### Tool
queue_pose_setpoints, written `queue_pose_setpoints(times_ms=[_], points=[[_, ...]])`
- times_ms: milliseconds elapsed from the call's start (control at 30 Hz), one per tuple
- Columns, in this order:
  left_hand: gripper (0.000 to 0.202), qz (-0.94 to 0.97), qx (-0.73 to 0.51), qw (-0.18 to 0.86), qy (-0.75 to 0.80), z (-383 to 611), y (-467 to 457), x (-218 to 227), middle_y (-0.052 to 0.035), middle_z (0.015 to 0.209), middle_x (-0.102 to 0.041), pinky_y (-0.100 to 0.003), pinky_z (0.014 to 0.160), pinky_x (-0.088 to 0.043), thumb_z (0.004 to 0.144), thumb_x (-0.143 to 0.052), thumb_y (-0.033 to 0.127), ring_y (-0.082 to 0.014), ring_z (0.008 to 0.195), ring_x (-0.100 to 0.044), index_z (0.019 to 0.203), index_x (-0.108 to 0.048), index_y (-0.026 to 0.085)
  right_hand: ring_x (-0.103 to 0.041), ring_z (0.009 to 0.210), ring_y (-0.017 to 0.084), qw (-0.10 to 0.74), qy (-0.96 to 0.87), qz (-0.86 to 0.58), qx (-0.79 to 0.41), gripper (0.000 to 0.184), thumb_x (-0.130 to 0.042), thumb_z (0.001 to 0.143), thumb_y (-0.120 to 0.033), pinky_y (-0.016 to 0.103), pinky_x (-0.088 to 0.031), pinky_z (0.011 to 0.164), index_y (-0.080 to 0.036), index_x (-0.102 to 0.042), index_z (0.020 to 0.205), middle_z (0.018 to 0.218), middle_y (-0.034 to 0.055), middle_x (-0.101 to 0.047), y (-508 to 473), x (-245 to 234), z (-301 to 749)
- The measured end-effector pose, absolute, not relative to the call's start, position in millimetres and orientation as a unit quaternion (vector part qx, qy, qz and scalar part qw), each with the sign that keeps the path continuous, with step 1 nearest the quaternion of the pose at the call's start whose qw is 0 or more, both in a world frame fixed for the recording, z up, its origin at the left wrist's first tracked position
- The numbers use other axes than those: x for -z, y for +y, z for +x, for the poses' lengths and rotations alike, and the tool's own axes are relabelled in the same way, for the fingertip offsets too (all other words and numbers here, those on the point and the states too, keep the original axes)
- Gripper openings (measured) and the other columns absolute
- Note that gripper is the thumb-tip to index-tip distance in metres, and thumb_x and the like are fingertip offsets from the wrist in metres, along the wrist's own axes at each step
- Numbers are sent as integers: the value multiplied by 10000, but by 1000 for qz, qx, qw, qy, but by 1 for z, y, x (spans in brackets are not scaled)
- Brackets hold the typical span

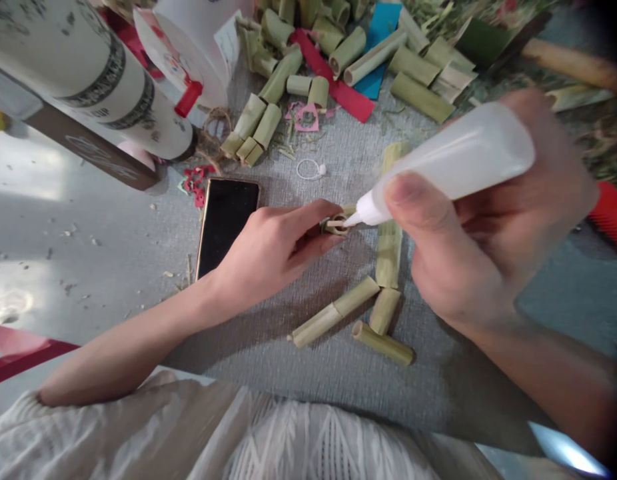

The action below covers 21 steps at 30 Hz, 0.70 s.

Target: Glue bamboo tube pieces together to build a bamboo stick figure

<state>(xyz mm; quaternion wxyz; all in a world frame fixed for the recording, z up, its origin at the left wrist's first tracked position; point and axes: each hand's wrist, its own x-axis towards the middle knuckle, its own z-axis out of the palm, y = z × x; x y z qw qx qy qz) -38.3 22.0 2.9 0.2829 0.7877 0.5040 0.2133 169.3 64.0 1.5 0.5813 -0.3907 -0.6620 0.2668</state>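
Observation:
Between its fingertips, my left hand pinches a short hollow bamboo piece with a thin pale stick across its open end. A white squeeze bottle with a narrow nozzle is gripped in my right hand. Its nozzle tip meets the bamboo's open end; whether glue is coming out I cannot tell. Just beyond the bottle, a larger bamboo tube lies on the grey mat, partly hidden by it. Nearer me, a jointed bamboo length, a short segment and a crosswise tube lie touching or close to it.
A phone lies left of my left hand. Cut bamboo pieces are heaped at the back with red paper and blue paper. A large printed cylinder leans in at upper left. A white loop rests mid-mat.

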Motion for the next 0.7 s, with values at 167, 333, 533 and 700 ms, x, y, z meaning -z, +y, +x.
queue_pose_setpoints(times_ms=[167,333,533,700], points=[[178,791,-227,273,498,-39,22,0,48,787,-719,-220,619,-422,1146,-678,309,-87,583,-559,1256,-759,195,-402,674,144,585,-673,-368,-264,284,-823,941,-347,318,-313,580,-268,-578,821,800,-18,-519,66,0,172],[193,790,-225,267,504,-39,21,1,40,795,-737,-219,628,-443,1138,-657,310,-96,594,-595,1262,-764,209,-438,725,148,567,-672,-390,-273,275,-850,945,-361,302,-329,568,-268,-621,826,804,-13,-513,68,-1,174],[186,786,-219,283,504,-39,22,1,30,816,-758,-217,629,-428,1124,-683,280,-95,600,-581,1263,-771,194,-557,676,168,697,-599,-331,-213,309,-891,920,-587,336,-400,555,-303,-793,848,739,-7,-602,91,17,175],[199,780,-206,305,505,-39,22,-1,29,841,-767,-211,648,-415,1128,-695,257,-89,630,-551,1296,-768,178,-483,499,181,661,-541,-416,-313,320,-944,807,-564,402,-384,449,-278,-801,790,659,6,-565,85,3,183]])
